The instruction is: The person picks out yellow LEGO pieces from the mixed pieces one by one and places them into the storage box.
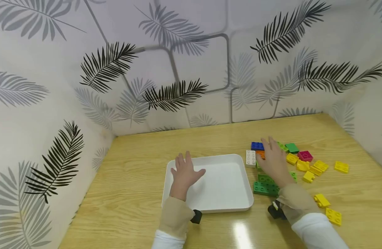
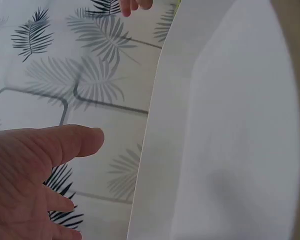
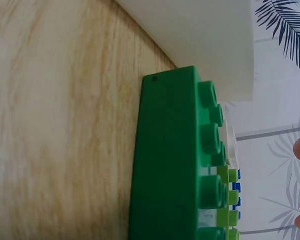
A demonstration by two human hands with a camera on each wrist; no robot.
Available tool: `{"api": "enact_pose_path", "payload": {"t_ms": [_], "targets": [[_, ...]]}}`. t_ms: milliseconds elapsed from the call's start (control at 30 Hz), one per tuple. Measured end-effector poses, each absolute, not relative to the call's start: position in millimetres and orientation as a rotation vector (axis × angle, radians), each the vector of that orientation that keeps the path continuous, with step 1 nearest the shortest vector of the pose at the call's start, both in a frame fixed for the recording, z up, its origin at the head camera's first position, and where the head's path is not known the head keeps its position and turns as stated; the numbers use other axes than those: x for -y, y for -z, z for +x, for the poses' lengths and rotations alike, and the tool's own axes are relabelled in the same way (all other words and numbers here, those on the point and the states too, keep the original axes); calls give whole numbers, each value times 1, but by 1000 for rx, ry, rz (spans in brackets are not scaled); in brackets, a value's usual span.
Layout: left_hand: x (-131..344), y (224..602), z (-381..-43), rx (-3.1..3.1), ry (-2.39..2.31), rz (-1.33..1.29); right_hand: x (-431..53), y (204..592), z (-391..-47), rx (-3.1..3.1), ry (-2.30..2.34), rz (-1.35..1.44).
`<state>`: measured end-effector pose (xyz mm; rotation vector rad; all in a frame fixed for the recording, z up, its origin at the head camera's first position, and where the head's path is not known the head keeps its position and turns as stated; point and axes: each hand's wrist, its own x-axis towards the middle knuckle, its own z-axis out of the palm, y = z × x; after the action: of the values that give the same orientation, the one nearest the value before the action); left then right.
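Over the left part of a white tray (image 1: 222, 186) hovers my left hand (image 1: 184, 174), its fingers spread and nothing in its grasp. In the left wrist view the thumb of that left hand (image 2: 35, 165) points toward the tray's wall (image 2: 160, 140). My right hand (image 1: 273, 160) is above a group of toy building bricks, fingers extended, holding nothing. Around it are a white brick (image 1: 250, 158), a blue brick (image 1: 257, 146), an orange brick (image 1: 261, 154) and a dark green brick (image 1: 265, 188). This dark green brick (image 3: 167, 160) fills the middle of the right wrist view.
Several yellow bricks (image 1: 303, 165) lie scattered to the right, beside a crimson brick (image 1: 305, 156) and a green brick (image 1: 292, 148). More yellow bricks (image 1: 333, 216) sit near the right forearm. A leaf-patterned curtain (image 1: 194, 69) encloses the wooden table (image 1: 132, 180).
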<state>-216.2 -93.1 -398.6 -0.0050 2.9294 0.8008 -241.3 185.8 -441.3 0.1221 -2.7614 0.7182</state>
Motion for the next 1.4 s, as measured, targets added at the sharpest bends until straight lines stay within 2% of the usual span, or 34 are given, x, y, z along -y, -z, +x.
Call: {"api": "enact_pose_path", "payload": {"t_ms": [433, 1000, 1400], "targets": [[144, 430, -207, -2804, -938, -436, -205, 446, -236, 2767, -702, 4], [145, 443, -198, -2802, -828, -454, -243, 434, -212, 2973, -819, -505], [142, 441, -198, -2770, -872, -435, -271, 439, -190, 3042, -908, -535]]}}
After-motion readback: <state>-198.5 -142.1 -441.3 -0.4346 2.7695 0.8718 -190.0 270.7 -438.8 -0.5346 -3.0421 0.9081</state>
